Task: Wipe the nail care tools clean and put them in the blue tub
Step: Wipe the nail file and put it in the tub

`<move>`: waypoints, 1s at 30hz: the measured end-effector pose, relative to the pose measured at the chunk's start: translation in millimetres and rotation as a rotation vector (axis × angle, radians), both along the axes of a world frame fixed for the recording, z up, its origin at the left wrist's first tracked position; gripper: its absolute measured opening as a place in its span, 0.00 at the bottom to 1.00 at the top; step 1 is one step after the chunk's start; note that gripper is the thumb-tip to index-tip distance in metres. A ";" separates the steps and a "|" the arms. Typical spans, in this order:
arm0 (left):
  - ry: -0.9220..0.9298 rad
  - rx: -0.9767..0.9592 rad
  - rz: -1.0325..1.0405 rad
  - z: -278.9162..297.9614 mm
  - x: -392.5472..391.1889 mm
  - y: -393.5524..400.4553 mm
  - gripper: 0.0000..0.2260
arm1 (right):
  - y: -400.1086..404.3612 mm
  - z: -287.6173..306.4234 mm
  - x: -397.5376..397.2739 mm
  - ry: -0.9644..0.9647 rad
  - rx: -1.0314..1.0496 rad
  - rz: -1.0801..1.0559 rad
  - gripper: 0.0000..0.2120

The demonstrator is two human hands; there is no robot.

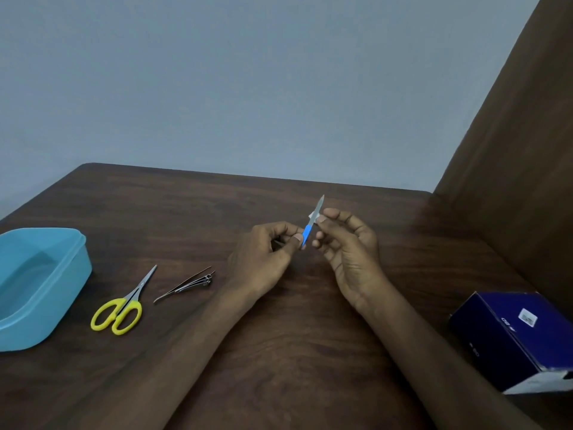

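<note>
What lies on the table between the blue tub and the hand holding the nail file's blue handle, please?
In the head view, the yellow-handled scissors and a metal clipper-and-tweezers cluster lie between the blue tub and the left hand.

Left hand (273, 246) pinches, right hand (347, 243) pinches above; forearms converge.

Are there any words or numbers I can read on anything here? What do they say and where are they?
Dark blue box: pale marks on its top and side, too small and blurred to read.
White sticker on that box: print too small to read.
Blue tub, yellow scissors, metal tweezers and clips, nail file: no writing shows.
So nothing here can be quoted.
</note>
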State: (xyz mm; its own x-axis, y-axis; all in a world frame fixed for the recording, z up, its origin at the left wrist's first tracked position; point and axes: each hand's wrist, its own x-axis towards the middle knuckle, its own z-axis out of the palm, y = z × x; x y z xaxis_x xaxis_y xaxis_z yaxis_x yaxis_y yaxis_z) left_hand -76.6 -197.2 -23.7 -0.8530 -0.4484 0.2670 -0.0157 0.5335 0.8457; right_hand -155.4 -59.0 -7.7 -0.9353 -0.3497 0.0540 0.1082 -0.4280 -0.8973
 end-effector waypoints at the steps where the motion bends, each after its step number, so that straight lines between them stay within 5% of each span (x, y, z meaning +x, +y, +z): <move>1: 0.006 0.009 -0.002 -0.2 0.0 -0.2 0.08 | 0.5 0.4 0.7 -0.009 0.004 0.024 0.08; 13: -0.043 -0.052 -0.026 0.7 1.2 0.4 0.09 | 7.3 9.9 -6.3 -0.067 -0.142 -0.069 0.10; 30: -0.018 -0.007 -0.045 0.0 2.0 -0.6 0.08 | 4.9 2.5 -5.4 0.068 0.100 -0.053 0.11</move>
